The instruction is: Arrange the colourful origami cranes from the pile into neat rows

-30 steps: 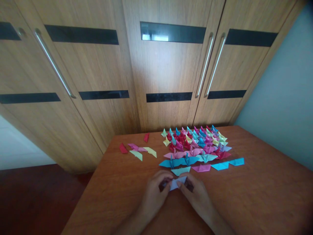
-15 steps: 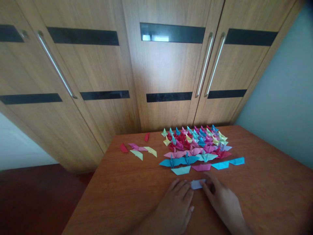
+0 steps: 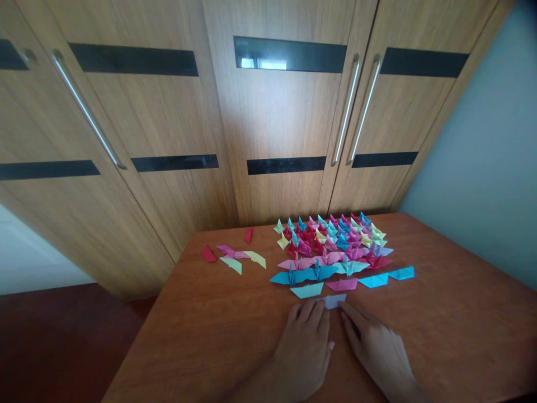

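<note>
A small pale lilac folded paper piece [image 3: 334,301] lies on the wooden table just in front of my hands. My left hand [image 3: 302,347] rests flat, palm down, its fingertips over the paper's left end. At the right end, the index fingertip of my right hand [image 3: 380,344] touches the paper; the thumb is slightly apart below it. Beyond it is a row of folded strips: mint [image 3: 307,290], magenta [image 3: 342,285] and two blue ones [image 3: 374,280]. Behind these stand blue paper cranes [image 3: 316,273] and many more cranes [image 3: 331,238] in mixed colours.
On the table's [image 3: 218,330] left side lie loose folded pieces: red [image 3: 208,253], pink [image 3: 231,252], mint [image 3: 232,264] and yellow [image 3: 257,258]. A wooden wardrobe [image 3: 289,123] with metal handles stands against the far table edge. A pale wall [image 3: 474,145] rises at the right.
The lilac paper has moved a little away from me, towards the row of strips. Both hands have shifted forward with it, and my right fingers now lie lower along its edge.
</note>
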Available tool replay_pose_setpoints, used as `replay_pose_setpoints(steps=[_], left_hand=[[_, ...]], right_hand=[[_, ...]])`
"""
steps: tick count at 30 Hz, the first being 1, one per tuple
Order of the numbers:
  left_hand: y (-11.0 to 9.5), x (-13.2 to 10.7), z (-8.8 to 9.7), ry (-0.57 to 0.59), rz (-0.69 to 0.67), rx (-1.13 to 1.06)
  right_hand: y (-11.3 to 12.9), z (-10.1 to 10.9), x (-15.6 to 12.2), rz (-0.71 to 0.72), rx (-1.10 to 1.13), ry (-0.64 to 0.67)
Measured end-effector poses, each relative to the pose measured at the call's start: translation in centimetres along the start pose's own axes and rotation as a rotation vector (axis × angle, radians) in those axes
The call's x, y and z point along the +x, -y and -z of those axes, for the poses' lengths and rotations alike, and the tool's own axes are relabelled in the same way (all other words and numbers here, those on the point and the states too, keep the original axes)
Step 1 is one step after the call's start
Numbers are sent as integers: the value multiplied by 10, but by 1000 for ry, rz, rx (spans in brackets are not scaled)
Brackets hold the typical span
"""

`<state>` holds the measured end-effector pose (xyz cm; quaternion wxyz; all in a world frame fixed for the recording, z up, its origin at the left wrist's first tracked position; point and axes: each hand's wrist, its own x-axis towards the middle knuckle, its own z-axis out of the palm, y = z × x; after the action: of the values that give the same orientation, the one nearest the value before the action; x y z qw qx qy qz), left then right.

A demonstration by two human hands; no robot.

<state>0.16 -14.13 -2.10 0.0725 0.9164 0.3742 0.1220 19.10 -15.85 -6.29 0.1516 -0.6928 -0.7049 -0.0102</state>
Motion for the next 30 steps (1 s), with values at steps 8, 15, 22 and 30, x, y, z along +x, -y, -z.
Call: replay_pose_setpoints(steps=[8,15,22,30], left_hand=[[0,0,0,-23,-2,2],[4,-3,11,-80,23,-91],[67,-3,33,-313,200,-145],[151,-26,42,-297,512,162]], right_hand=[[4,2,2,-5,-16,-14],[2,-1,-1,6,78,-72],[47,12,17,254,384,90],[95,11,26,390,499,216]])
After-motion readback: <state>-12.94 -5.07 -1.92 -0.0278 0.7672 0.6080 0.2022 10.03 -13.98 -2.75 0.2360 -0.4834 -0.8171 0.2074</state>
